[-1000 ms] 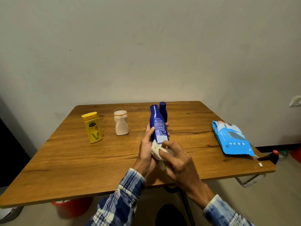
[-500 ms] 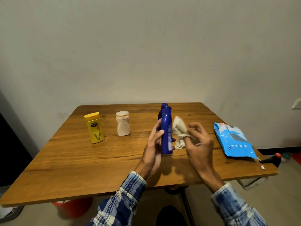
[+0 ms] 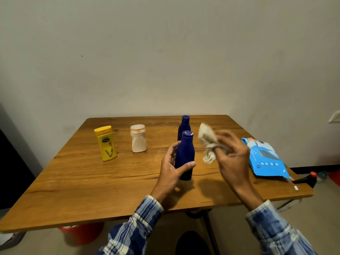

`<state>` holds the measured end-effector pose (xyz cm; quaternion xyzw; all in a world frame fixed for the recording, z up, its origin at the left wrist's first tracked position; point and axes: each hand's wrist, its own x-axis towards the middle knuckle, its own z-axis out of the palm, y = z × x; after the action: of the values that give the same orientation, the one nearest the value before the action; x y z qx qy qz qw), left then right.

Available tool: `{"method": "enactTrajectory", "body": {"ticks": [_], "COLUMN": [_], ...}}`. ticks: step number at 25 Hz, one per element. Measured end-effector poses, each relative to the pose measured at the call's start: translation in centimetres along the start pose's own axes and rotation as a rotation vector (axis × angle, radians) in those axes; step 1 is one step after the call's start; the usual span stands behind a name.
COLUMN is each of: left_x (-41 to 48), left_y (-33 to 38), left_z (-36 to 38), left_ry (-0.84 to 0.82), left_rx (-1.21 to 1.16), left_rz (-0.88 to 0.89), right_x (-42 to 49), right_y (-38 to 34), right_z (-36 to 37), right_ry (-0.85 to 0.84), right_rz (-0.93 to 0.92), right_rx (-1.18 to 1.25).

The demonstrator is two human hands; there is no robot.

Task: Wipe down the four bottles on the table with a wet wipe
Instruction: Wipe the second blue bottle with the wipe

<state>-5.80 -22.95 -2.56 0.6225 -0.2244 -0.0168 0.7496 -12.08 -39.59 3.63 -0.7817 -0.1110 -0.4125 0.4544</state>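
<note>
A tall dark blue bottle (image 3: 185,153) stands upright on the wooden table (image 3: 92,181). My left hand (image 3: 172,169) curls round its lower half, thumb across the front. Just to its right, my right hand (image 3: 231,155) pinches a crumpled off-white wet wipe (image 3: 207,142), held in the air apart from the bottle. A second dark blue bottle (image 3: 184,124) stands right behind the first, partly hidden by it. Further left stand a squat white bottle (image 3: 138,138) and a yellow bottle (image 3: 106,143).
A blue pack of wet wipes (image 3: 265,159) lies at the table's right edge. Beyond that edge a dark bottle with a red cap (image 3: 307,179) shows. A red bucket (image 3: 81,234) sits on the floor under the table's front left. A bare wall is behind.
The blue bottle went from being held tilted in front of me to standing upright on the table. My right hand with the wipe came off it and moved up to the right.
</note>
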Motion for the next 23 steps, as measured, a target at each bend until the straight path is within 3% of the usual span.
{"method": "enactTrajectory", "body": {"ticks": [3, 7, 10, 14, 17, 21, 23], "left_x": [-0.2, 0.0, -0.7, -0.2, -0.1, -0.4, 0.1], "left_y": [0.1, 0.4, -0.1, -0.3, 0.0, 0.2, 0.0], "left_z": [0.4, 0.7, 0.1, 0.2, 0.6, 0.1, -0.2], "left_ry": [-0.011, -0.049, -0.058, -0.041, -0.024, -0.009, 0.007], "left_rx": [0.108, 0.126, 0.176, 0.232, 0.221, 0.208, 0.237], "left_rz": [0.066, 0.094, 0.096, 0.12, 0.129, 0.139, 0.15], "right_x": [2.6, 2.2, 1.2, 2.7, 2.1, 0.2, 0.5], "right_y": [-1.1, -1.7, -1.8, -1.9, -2.0, -1.3, -1.1], "right_z": [-0.7, 0.0, -1.4, -1.6, 0.4, -0.6, -1.0], "right_ry": [0.084, -0.217, -0.339, -0.111, -0.204, -0.393, -0.261], "right_rz": [-0.037, -0.232, -0.299, -0.214, -0.235, -0.44, -0.361], "right_rx": [-0.019, -0.328, -0.337, -0.235, -0.377, -0.48, -0.384]}}
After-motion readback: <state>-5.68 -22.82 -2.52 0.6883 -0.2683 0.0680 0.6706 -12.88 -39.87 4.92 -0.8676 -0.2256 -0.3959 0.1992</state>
